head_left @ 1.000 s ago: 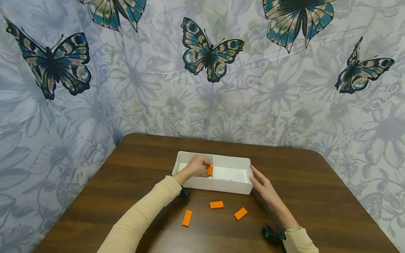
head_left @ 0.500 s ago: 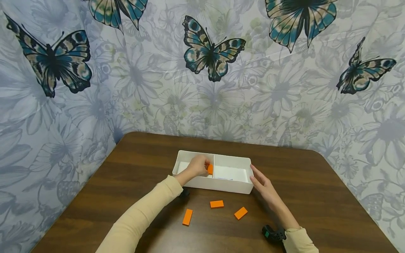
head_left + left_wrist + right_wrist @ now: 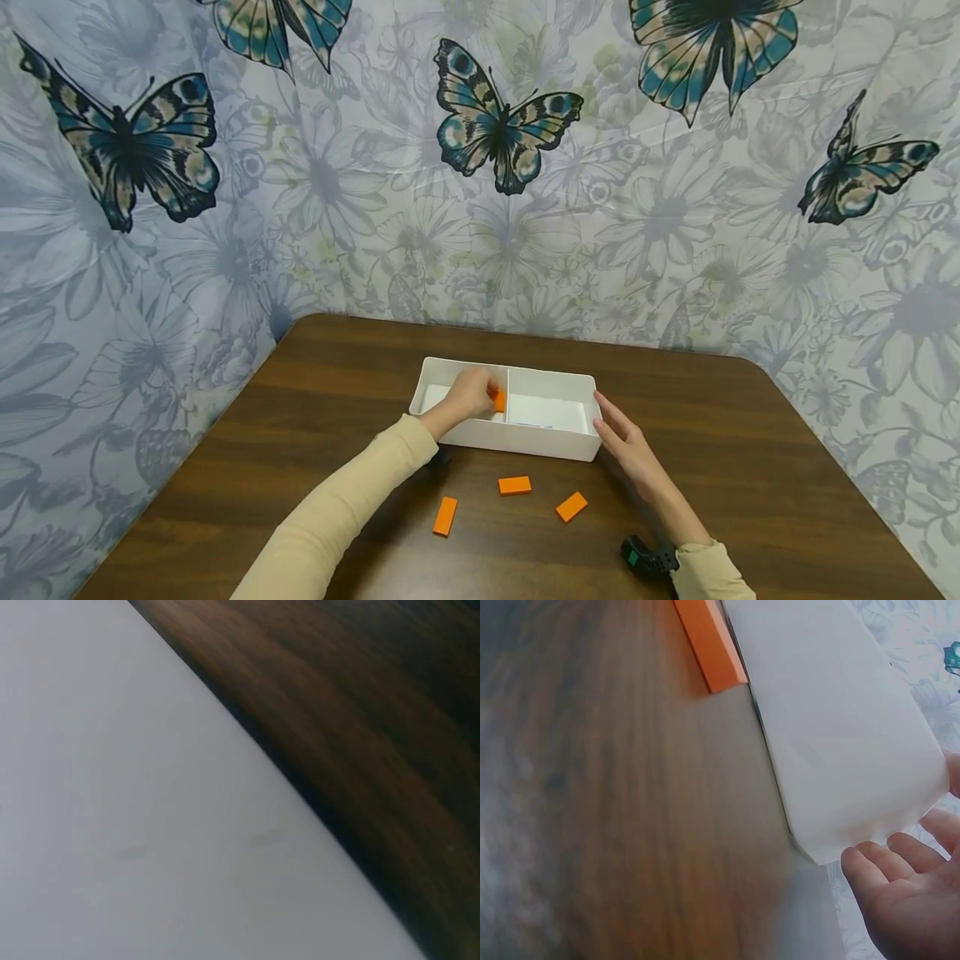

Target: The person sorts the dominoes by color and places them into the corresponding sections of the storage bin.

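Observation:
A white two-compartment box [image 3: 517,443] stands on the table. My left hand [image 3: 471,395] reaches into its left compartment and pinches an orange block [image 3: 499,401] that stands upright close to the divider. The fingertips are partly hidden behind the hand. At the box's right end, my right hand [image 3: 628,446] touches the outer wall with its fingertips, the thumb near the rim; the right wrist view shows the relaxed fingers [image 3: 911,855] against that end. Only the box's white wall [image 3: 150,765] and some table appear in the left wrist view, with no hand there.
Three orange blocks lie on the brown table [image 3: 247,467] in front of the box: one at left [image 3: 445,517], a middle one [image 3: 514,486], and one at right [image 3: 572,507]. A butterfly-patterned cloth [image 3: 517,250] hangs behind the table.
My left hand shifts very slightly within the left compartment, still at the upright orange block. The right hand, the box and the loose blocks keep their places.

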{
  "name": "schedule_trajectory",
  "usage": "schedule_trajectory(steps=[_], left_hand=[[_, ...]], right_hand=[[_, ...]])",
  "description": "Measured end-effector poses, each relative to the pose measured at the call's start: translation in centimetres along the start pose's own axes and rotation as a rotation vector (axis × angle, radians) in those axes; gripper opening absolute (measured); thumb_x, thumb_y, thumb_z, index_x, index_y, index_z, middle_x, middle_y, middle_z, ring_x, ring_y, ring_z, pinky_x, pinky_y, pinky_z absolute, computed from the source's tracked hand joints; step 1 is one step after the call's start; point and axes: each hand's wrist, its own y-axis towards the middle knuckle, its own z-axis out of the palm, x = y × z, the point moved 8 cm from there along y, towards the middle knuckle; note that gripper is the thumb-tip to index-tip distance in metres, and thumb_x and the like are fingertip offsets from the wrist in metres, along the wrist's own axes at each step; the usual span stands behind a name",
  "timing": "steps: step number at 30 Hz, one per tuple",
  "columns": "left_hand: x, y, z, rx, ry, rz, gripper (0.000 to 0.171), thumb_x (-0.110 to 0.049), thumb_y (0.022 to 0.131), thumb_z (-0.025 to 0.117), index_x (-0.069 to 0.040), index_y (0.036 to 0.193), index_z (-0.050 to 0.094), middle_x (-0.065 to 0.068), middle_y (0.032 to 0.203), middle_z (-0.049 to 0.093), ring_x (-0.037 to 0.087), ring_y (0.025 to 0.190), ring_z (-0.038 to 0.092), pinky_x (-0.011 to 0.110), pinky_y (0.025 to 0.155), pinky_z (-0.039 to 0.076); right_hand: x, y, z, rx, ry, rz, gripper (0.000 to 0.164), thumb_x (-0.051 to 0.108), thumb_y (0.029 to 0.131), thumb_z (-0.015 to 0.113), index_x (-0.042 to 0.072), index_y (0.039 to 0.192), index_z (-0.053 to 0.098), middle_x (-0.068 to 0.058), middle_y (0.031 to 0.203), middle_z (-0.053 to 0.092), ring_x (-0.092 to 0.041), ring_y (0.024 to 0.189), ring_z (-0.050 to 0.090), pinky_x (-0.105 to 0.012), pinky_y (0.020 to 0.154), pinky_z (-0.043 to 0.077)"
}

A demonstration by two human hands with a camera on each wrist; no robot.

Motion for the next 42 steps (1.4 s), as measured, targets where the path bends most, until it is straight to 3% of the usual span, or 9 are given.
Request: schedule_trajectory(steps=[5,12,18,21,25,28,30,37,42], left_hand=[[0.4,0.2,-0.2,0.009,-0.067,-0.021,0.025,0.0,0.068,0.081,0.001,0.092,0.073,0.008,0.086,0.069,0.023,0.082,0.063,0.028,0.072,0.05],[1.3,0.2,-0.3,0.017,-0.29,-0.065,0.028,0.005,0.065,0.077,0.005,0.093,0.073,0.011,0.085,0.069,0.021,0.08,0.062,0.023,0.068,0.048],[3.0,0.9,0.7,0.054,-0.484,-0.196,0.028,0.003,0.074,0.073,0.006,0.101,0.07,0.014,0.099,0.067,0.023,0.088,0.062,0.029,0.075,0.051],[7.5,4.0,4.9,0.116,-0.671,-0.221,0.024,0.001,0.081,0.069,0.004,0.104,0.07,0.012,0.101,0.067,0.02,0.084,0.064,0.029,0.072,0.053],[15.1,9.3,12.4,0.231,-0.957,-0.212,0.021,-0.001,0.089,0.061,0.008,0.107,0.065,0.016,0.102,0.063,0.022,0.085,0.064,0.029,0.072,0.053],[16.1,9.6,13.8,0.283,-1.037,-0.263,0.026,-0.006,0.095,0.054,0.01,0.115,0.057,0.02,0.11,0.058,0.027,0.097,0.06,0.034,0.081,0.05],[14.5,8.3,12.4,0.315,-1.067,-0.216,0.031,-0.01,0.095,0.056,0.011,0.118,0.054,0.021,0.113,0.056,0.027,0.101,0.058,0.033,0.083,0.049],[1.8,-3.5,-1.3,0.313,-0.916,-0.086,0.049,-0.01,0.099,0.046,0.013,0.14,0.029,0.027,0.142,0.031,0.036,0.128,0.036,0.041,0.1,0.034],[-0.1,-9.2,-5.4,0.317,-0.967,0.04,0.051,-0.011,0.098,0.05,0.01,0.141,0.031,0.026,0.139,0.038,0.031,0.125,0.042,0.038,0.097,0.038]], right_hand=[[-0.1,0.1,-0.2,-0.001,-0.004,-0.008,0.057,0.024,0.101,0.046,0.01,0.15,0.023,-0.015,0.153,0.013,-0.035,0.137,0.012,-0.055,0.101,0.023],[-0.2,0.2,-0.3,0.004,-0.006,-0.008,0.059,0.026,0.1,0.046,0.008,0.15,0.021,-0.015,0.153,0.012,-0.036,0.137,0.011,-0.053,0.102,0.023],[-0.3,0.3,-0.3,0.002,-0.006,-0.002,0.058,0.025,0.101,0.046,0.008,0.15,0.021,-0.015,0.153,0.012,-0.036,0.137,0.012,-0.055,0.101,0.023],[-0.3,0.3,-0.3,-0.001,0.0,0.0,0.057,0.025,0.101,0.046,0.009,0.15,0.021,-0.014,0.153,0.013,-0.036,0.137,0.012,-0.054,0.102,0.023],[-0.3,0.1,-0.3,-0.004,0.015,0.008,0.056,0.023,0.101,0.045,0.008,0.15,0.021,-0.015,0.153,0.013,-0.036,0.137,0.012,-0.054,0.102,0.022],[-0.3,-0.1,-0.2,0.001,0.02,0.008,0.055,0.021,0.101,0.044,0.008,0.15,0.021,-0.016,0.153,0.012,-0.038,0.137,0.011,-0.055,0.102,0.02],[-0.4,-0.2,-0.1,0.004,0.022,0.006,0.055,0.02,0.102,0.044,0.008,0.15,0.021,-0.017,0.153,0.012,-0.038,0.136,0.011,-0.056,0.102,0.02],[-0.5,-0.2,0.0,0.011,0.03,0.012,0.056,0.022,0.101,0.045,0.007,0.15,0.02,-0.016,0.153,0.012,-0.038,0.136,0.013,-0.055,0.102,0.021],[-0.2,0.2,-0.2,0.003,0.026,0.006,0.056,0.022,0.101,0.045,0.007,0.15,0.021,-0.016,0.153,0.013,-0.037,0.136,0.014,-0.054,0.103,0.021]])
